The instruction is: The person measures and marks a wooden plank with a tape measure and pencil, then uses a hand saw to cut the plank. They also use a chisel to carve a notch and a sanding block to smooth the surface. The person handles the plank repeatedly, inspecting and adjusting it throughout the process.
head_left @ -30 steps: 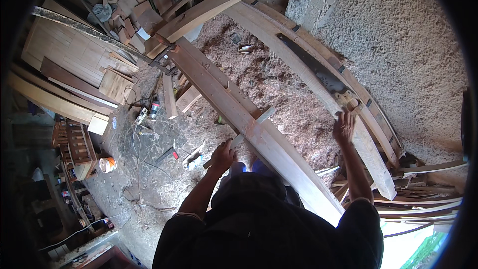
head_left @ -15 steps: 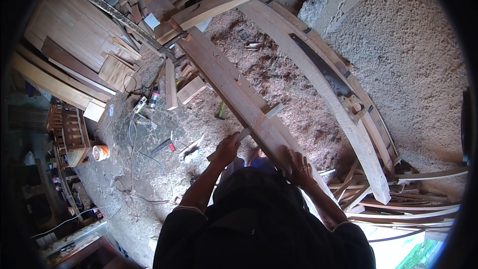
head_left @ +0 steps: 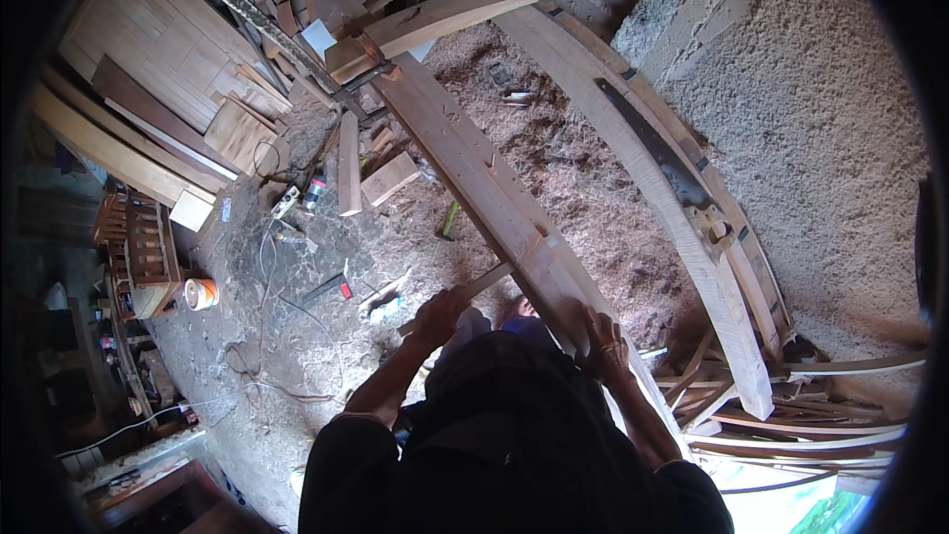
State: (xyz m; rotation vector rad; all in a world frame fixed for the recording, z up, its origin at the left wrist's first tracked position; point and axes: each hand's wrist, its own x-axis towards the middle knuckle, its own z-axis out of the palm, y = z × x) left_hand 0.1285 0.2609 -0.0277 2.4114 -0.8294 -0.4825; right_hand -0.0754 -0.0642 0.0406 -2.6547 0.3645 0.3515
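Note:
My left hand (head_left: 442, 316) is closed around a thin, flat, pale wooden strip (head_left: 486, 281). The strip's far end reaches the left edge of a long wooden plank (head_left: 465, 153), which slants from the upper left down to my body. On the plank's right side, close to me, my right hand (head_left: 603, 341) grips it, with the thumb partly hidden. A small notch or mark (head_left: 541, 229) shows on the plank a little beyond the strip's end.
A curved beam (head_left: 647, 173) arcs along the right, with a handsaw (head_left: 657, 160) lying against it. Shavings (head_left: 554, 163) cover the ground. Boards (head_left: 163, 40) lean at the left, near a white bucket (head_left: 201, 294). A green-handled tool (head_left: 450, 221) lies left of the plank.
The strip, which crossed the plank and stuck out on its right, has been drawn back toward the left. My left hand moved down and left with it; my right hand stays on the plank.

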